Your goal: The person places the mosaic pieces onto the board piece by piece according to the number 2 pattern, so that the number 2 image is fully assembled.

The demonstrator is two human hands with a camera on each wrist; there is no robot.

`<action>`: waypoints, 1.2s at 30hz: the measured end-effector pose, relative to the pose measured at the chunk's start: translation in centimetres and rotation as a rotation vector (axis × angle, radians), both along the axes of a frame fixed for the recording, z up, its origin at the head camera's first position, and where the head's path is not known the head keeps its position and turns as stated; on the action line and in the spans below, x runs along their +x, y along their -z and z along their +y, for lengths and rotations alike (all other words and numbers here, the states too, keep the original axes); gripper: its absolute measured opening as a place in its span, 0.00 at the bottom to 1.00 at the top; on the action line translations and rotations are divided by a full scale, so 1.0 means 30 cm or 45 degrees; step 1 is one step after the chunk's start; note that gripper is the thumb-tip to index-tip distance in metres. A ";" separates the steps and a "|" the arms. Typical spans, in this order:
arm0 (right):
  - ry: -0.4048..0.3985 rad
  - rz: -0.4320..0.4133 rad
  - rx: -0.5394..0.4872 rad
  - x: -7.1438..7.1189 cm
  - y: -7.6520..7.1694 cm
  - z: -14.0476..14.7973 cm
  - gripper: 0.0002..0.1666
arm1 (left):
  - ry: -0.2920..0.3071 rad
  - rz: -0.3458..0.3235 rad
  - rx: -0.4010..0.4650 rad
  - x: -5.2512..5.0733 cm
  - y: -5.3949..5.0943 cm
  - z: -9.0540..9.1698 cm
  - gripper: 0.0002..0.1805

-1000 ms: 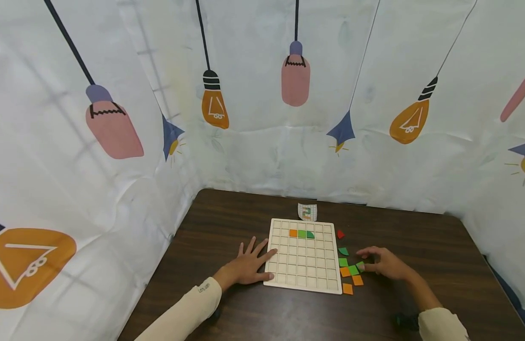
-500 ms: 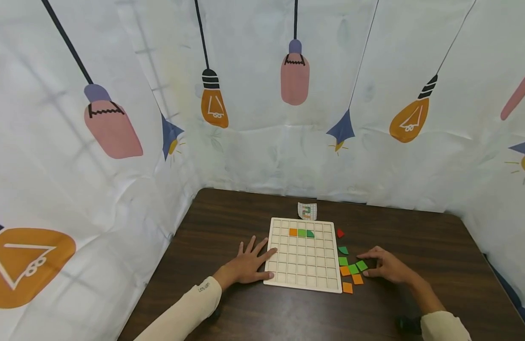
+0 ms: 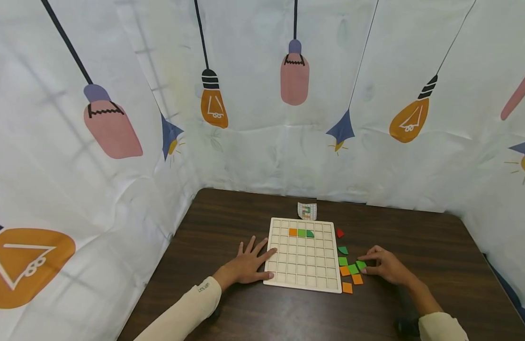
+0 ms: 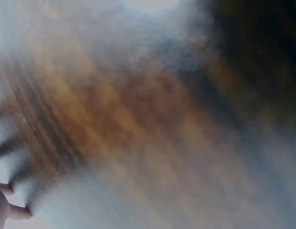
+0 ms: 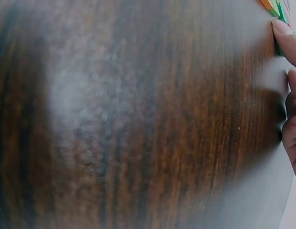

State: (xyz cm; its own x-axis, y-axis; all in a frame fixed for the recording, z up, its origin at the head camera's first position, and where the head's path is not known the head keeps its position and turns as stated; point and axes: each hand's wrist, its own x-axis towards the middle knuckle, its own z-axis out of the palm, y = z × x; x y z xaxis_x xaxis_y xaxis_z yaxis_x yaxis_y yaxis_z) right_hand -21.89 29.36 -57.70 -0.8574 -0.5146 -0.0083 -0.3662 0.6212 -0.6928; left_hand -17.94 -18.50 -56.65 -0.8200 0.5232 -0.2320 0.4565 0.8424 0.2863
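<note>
My left hand [image 3: 246, 266] lies with fingers spread, thumb and index fingertip on the left edge of the white grid board [image 3: 302, 265]. Three tiles sit in a row near the board's top: an orange square [image 3: 293, 232], a green square [image 3: 301, 233] and a dark green curved piece [image 3: 310, 234]. Right of the board, my right hand [image 3: 386, 265] pinches a green square tile [image 3: 361, 265] between thumb and finger. In the left wrist view fingertips of my left hand [image 4: 5, 202] show at the lower left; the right wrist view shows my right hand [image 5: 292, 95] at its right edge.
Beside the board lie a red piece [image 3: 340, 233], a dark green curved piece [image 3: 342, 250], green squares [image 3: 342, 261] and several orange squares [image 3: 347, 288]. A small printed paper [image 3: 307, 211] lies behind the board on the dark wooden table [image 3: 245, 208]. A patterned curtain hangs behind.
My right fingers, clear of the green tile's near side half a second ago, have closed in on it. The tile has turned and shifted slightly left. My left hand stays put.
</note>
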 end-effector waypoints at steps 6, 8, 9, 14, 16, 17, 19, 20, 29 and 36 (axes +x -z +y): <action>0.038 0.009 -0.003 -0.002 -0.001 -0.005 0.19 | -0.001 0.002 -0.008 -0.004 -0.001 -0.001 0.43; 0.041 0.017 -0.006 -0.001 -0.001 -0.008 0.18 | -0.001 0.005 -0.008 -0.004 -0.002 -0.001 0.43; 0.042 0.019 -0.009 -0.001 -0.001 -0.009 0.17 | 0.000 0.008 -0.006 -0.005 -0.002 -0.001 0.43; 0.058 0.014 -0.023 0.002 -0.002 -0.014 0.16 | 0.000 0.018 0.002 -0.004 -0.004 -0.002 0.43; 0.074 0.006 -0.028 0.005 -0.002 -0.017 0.15 | -0.001 0.013 0.002 -0.003 -0.004 -0.002 0.43; 0.082 0.006 -0.028 0.007 -0.002 -0.018 0.16 | -0.002 0.011 0.002 -0.003 -0.005 -0.002 0.43; 0.100 0.001 -0.025 0.009 -0.001 -0.020 0.16 | -0.005 0.007 0.003 -0.002 -0.006 -0.001 0.43; 0.109 -0.001 -0.024 0.010 0.000 -0.021 0.16 | -0.006 0.006 0.000 -0.002 -0.006 0.000 0.43; 0.127 0.021 0.017 0.020 -0.006 -0.022 0.15 | 0.001 0.012 -0.014 0.000 -0.002 0.000 0.43; 0.188 -0.122 0.030 0.019 -0.034 -0.026 0.20 | -0.006 0.016 -0.024 0.000 -0.001 0.002 0.43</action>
